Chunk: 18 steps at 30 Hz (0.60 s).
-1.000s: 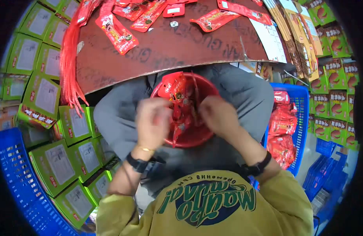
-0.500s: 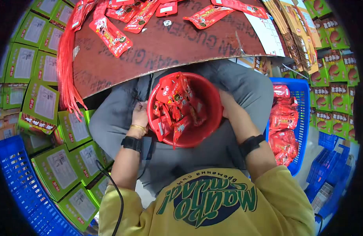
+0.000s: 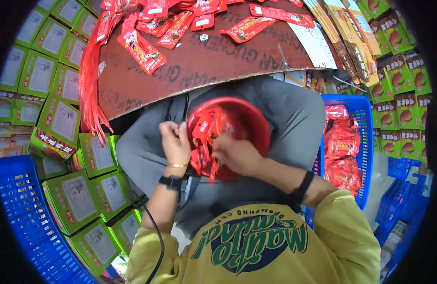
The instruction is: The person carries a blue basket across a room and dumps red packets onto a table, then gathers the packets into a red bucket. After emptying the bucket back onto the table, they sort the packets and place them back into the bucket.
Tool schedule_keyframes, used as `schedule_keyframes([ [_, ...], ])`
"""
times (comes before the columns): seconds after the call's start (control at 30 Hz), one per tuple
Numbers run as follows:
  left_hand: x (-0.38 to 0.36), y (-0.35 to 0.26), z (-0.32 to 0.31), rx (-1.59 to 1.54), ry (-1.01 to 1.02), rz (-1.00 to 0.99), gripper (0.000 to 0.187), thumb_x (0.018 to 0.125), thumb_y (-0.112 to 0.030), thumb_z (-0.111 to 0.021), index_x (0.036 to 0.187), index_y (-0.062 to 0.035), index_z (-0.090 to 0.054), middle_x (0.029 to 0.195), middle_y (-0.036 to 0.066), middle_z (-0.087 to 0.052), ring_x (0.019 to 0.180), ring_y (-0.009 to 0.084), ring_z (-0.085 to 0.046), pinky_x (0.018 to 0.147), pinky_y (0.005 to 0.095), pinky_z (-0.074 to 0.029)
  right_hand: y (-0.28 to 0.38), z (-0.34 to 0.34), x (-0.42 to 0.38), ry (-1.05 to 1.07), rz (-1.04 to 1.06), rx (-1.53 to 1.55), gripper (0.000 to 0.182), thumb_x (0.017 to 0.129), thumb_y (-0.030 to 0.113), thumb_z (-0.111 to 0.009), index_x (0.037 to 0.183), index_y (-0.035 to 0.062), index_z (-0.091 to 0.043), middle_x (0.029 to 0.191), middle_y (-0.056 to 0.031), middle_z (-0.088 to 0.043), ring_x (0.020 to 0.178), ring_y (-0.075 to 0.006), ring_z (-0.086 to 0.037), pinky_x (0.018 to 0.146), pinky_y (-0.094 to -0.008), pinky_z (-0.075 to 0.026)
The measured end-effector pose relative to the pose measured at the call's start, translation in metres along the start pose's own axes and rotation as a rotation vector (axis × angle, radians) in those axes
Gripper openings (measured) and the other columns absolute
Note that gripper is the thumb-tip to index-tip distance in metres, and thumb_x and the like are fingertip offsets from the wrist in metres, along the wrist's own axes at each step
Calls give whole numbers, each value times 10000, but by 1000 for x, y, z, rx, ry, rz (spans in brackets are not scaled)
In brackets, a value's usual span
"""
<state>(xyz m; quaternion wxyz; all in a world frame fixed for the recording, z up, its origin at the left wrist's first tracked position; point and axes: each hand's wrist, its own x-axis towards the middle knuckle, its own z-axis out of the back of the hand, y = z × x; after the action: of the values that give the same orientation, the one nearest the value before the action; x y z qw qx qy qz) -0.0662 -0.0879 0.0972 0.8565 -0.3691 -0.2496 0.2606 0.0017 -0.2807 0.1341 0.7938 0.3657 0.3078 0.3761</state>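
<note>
A red plastic bowl [image 3: 256, 124] rests between my thighs, with several shiny red snack packets [image 3: 204, 125] heaped in its left half. My right hand [image 3: 235, 152] reaches over the near side of the bowl. Its fingers are closed on a red packet among the others, and the fingertips are partly blurred. At the bowl's left rim is my left hand [image 3: 177, 146], raised, with loosely bent fingers and thumb apart. I see nothing between them.
A reddish-brown board table [image 3: 199, 64] bears several red packets [image 3: 142, 52], red strips [image 3: 91, 94] and cardboard sheets [image 3: 344, 40]. To the right stands a blue basket [image 3: 365, 142] of packets. Green boxes [image 3: 76, 194] are stacked left and right; another blue basket [image 3: 27, 203] is at left.
Both hands have left the sides of the bowl. My right hand has moved left and in over the packets; my left hand has risen at the left rim. The view has shifted slightly.
</note>
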Motion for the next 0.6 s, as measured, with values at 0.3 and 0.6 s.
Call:
schedule_keyframes([
  [0.3,10,-67,88,-257,578,295,279,943,-208,-560,740,-49,-454,577,54,-529,548,161,-575,543,319,-446,17,89,-20,-679,-43,574,122,916,132,-586,906,14,-613,782,-41,-639,717,-102,-582,639,-293,-477],
  [0.6,12,-122,94,-891,733,464,154,917,-68,-562,984,-74,-424,542,30,-512,405,135,-527,392,238,-414,42,124,-16,-278,8,384,168,927,181,-585,826,47,-573,686,74,-496,651,-31,-450,559,-220,-385],
])
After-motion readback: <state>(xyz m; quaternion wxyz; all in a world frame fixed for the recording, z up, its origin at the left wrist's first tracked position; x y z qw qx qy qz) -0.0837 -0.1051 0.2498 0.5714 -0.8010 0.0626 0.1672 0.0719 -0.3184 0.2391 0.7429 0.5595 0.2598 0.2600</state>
